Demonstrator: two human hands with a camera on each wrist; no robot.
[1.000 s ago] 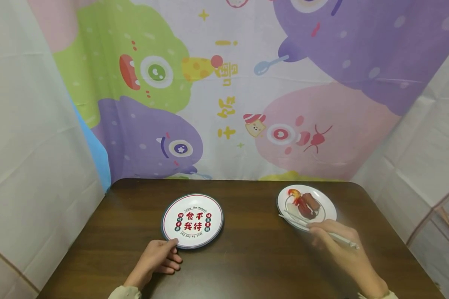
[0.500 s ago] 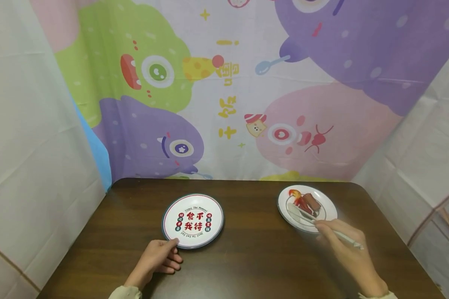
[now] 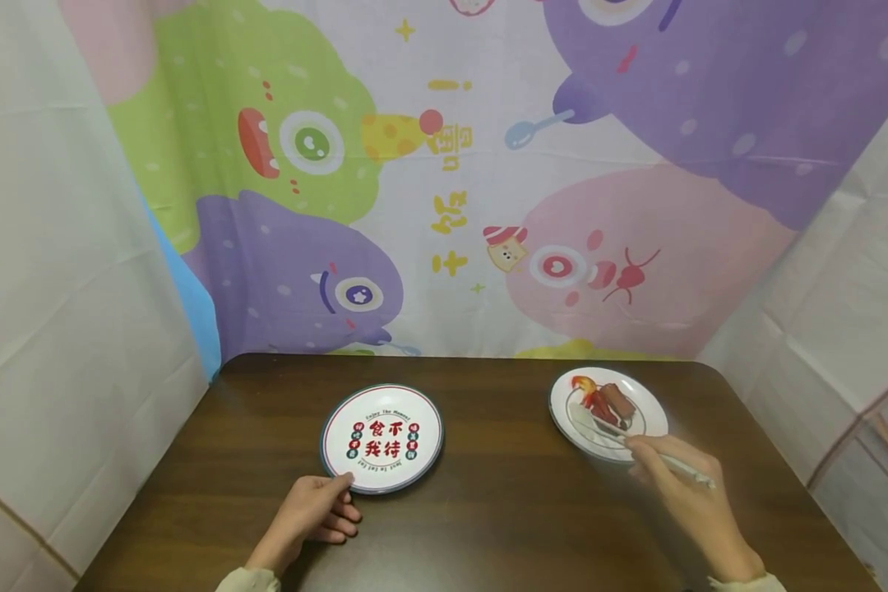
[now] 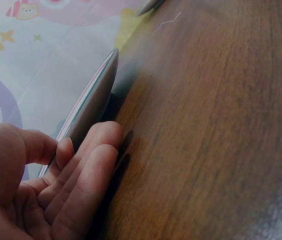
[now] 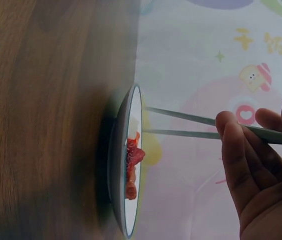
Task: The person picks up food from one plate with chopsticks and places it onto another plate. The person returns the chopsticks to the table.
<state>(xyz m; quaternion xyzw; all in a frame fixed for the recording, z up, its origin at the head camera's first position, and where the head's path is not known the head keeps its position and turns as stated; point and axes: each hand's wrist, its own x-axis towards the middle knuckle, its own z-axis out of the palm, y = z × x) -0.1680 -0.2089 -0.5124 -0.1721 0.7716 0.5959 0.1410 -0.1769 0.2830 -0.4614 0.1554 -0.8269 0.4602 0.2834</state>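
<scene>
Near the table's left front, my left hand (image 3: 314,510) pinches the rim of a white plate (image 3: 333,419) with red and dark printed characters. In the left wrist view the thumb (image 4: 43,146) lies at the rim, with other fingers (image 4: 88,185) extended by the underside. My right hand (image 3: 684,489) holds a pair of pale chopsticks (image 5: 190,133), slightly spread. Their tips reach over a second white plate (image 3: 654,419), by a pale, see-through piece (image 3: 580,418). Beside it lie a red piece (image 3: 598,404), a brown block (image 3: 617,400) and a yellow-red piece (image 3: 582,383). Whether the tips touch food, I cannot tell.
Both plates stand on a dark wooden table (image 3: 488,510), the food plate at the far right. A cartoon-printed curtain (image 3: 444,312) hangs behind the table's back edge. Pale curtains (image 3: 81,329) hang at either side.
The chopstick tips have moved from the food plate's front left edge to over the pale piece. My right hand has shifted slightly to the right. The left hand stays on its plate.
</scene>
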